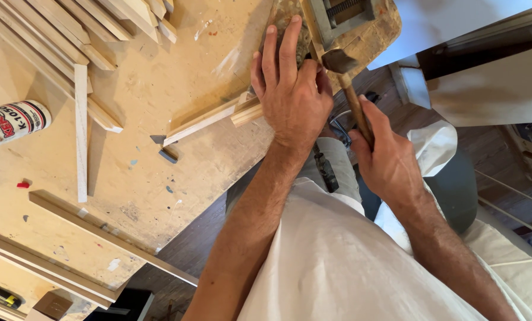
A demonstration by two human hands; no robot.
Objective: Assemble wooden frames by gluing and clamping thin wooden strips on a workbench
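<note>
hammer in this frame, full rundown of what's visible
The hammer has a dark metal head and a round, brown wooden-looking handle. The head sits at the workbench corner, just below a grey metal vise, and the handle slants down to the right. The right hand grips the lower handle, thumb along it. The left hand lies beside the head, pressing wooden trim pieces. Whether the head touches them is unclear.

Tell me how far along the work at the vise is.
Done: mitred wood strips lie cut on the bench. In hand: the left hand presses a strip's end by the vise, while the right hand grips a hammer by its wooden handle. Left: more strips lie stacked, untouched.
</note>
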